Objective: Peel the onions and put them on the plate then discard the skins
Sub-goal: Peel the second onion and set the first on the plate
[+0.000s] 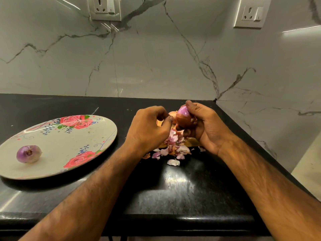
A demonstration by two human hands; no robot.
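Head view: one peeled onion (29, 153) lies on the plate (73, 153) at the counter's (173, 188) left edge. Toward the back right corner, the right hand (206, 126) grips a half-peeled onion (184, 117), its top bare and purple. The left hand's (151, 129) fingers curl beside it; whether they pinch skin I cannot tell. Loose skins (173, 146) lie piled beneath, not yet discarded. Roughly midway.

A glossy speckled black stone counter (182, 197), polished veined marble wall (156, 58), smooth shiny floral plate (69, 136) and papery onion skins (173, 148) are seen.
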